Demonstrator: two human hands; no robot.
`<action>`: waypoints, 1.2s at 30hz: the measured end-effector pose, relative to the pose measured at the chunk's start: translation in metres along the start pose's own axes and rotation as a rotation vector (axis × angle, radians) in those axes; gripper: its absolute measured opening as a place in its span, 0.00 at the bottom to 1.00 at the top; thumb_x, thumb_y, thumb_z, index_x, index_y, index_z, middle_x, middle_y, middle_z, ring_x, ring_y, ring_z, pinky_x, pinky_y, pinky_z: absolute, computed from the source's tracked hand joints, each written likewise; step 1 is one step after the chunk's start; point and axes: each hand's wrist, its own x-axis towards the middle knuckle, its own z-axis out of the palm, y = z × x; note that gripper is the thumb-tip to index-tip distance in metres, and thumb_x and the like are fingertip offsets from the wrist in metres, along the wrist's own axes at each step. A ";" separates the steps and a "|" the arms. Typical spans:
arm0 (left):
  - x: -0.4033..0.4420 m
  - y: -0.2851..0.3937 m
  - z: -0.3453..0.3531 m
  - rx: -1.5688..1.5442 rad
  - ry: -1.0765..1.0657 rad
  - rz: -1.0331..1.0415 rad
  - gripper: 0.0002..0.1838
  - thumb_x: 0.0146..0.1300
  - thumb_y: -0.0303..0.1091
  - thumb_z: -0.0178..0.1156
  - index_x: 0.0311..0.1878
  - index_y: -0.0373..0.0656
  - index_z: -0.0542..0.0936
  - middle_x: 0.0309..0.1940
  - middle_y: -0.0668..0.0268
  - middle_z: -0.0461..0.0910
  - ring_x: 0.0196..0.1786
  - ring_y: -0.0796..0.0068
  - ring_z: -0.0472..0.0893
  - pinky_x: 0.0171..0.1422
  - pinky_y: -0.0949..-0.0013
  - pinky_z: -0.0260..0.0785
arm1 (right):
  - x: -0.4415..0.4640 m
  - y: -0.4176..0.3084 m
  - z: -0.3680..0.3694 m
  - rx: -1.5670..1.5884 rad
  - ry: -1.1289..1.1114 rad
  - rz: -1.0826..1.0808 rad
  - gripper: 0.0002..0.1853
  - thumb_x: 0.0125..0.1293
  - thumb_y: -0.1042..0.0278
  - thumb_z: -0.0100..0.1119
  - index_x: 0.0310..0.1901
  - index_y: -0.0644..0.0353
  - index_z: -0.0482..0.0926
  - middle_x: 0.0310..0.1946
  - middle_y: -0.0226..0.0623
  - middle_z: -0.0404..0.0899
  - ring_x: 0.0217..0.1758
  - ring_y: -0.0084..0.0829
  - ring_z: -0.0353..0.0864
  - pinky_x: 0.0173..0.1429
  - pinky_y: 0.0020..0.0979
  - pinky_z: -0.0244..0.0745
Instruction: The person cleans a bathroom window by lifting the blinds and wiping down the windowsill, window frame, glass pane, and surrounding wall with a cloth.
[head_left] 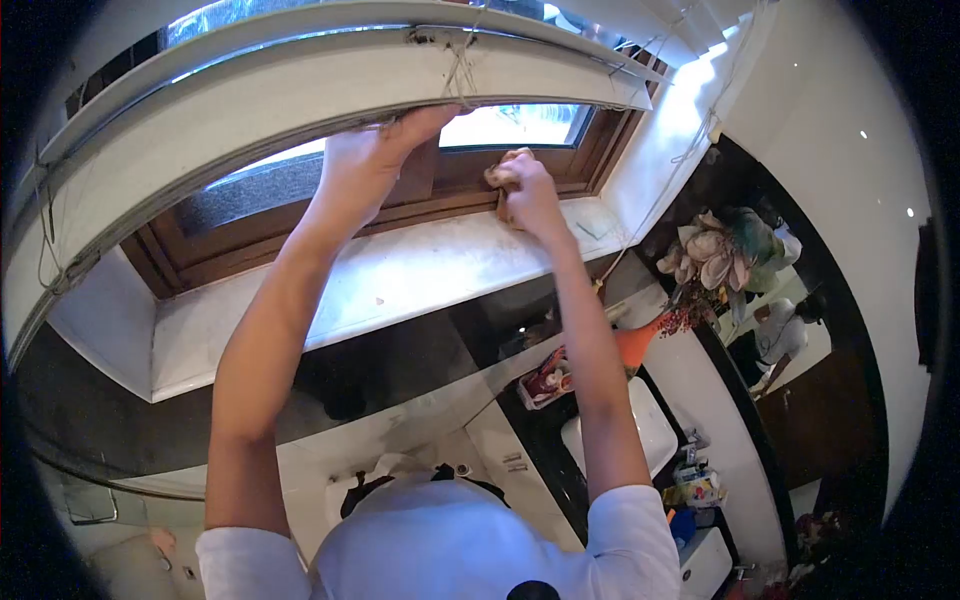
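My left hand (375, 160) is raised to the lower edge of the white window blind (290, 95), its fingers closed around that edge and partly hidden behind it. To the right, my right hand (530, 190) grips a crumpled brown cloth (497, 177) against the wooden window frame (465, 172). Part of the cloth hangs below the fingers, close to the white marble sill (400, 270). Glass panes show behind and beside the hands.
Blind cords (655, 215) hang at the right. Below the sill on that side are a flower arrangement (710, 255), a tray of small items (547, 382), a white sink (650, 425), bottles (695, 485) and a mirror (780, 340).
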 end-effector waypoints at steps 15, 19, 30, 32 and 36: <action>0.003 -0.005 0.002 0.185 0.003 0.165 0.15 0.53 0.26 0.54 0.45 0.50 0.79 0.38 0.66 0.79 0.40 0.70 0.78 0.46 0.73 0.68 | 0.006 -0.012 0.002 0.367 -0.083 0.264 0.15 0.57 0.83 0.50 0.47 0.61 0.67 0.40 0.33 0.73 0.44 0.24 0.73 0.48 0.24 0.68; 0.007 -0.005 0.010 -0.077 0.073 0.120 0.11 0.58 0.32 0.54 0.42 0.45 0.81 0.38 0.67 0.80 0.41 0.74 0.77 0.48 0.74 0.67 | 0.016 0.016 -0.002 0.523 0.112 0.309 0.15 0.57 0.81 0.50 0.47 0.62 0.66 0.41 0.35 0.72 0.42 0.25 0.73 0.49 0.26 0.69; 0.002 0.001 -0.001 -0.051 0.085 0.041 0.11 0.58 0.32 0.55 0.43 0.49 0.81 0.40 0.69 0.80 0.42 0.75 0.78 0.49 0.75 0.67 | 0.018 0.056 -0.008 -0.223 0.419 0.603 0.27 0.55 0.57 0.56 0.54 0.65 0.69 0.49 0.54 0.63 0.51 0.50 0.68 0.56 0.41 0.64; 0.000 -0.005 0.001 0.231 0.077 0.272 0.12 0.57 0.30 0.54 0.44 0.50 0.80 0.41 0.69 0.80 0.42 0.75 0.78 0.48 0.75 0.68 | 0.013 0.047 -0.009 -0.132 0.375 0.640 0.24 0.58 0.61 0.52 0.54 0.66 0.67 0.48 0.56 0.63 0.51 0.51 0.68 0.57 0.42 0.64; 0.001 -0.002 0.004 0.112 0.091 0.265 0.13 0.56 0.28 0.53 0.44 0.51 0.80 0.39 0.71 0.80 0.40 0.75 0.78 0.46 0.75 0.69 | 0.019 0.013 -0.005 -0.149 0.261 0.513 0.21 0.58 0.72 0.48 0.53 0.70 0.66 0.47 0.57 0.64 0.49 0.50 0.69 0.55 0.42 0.66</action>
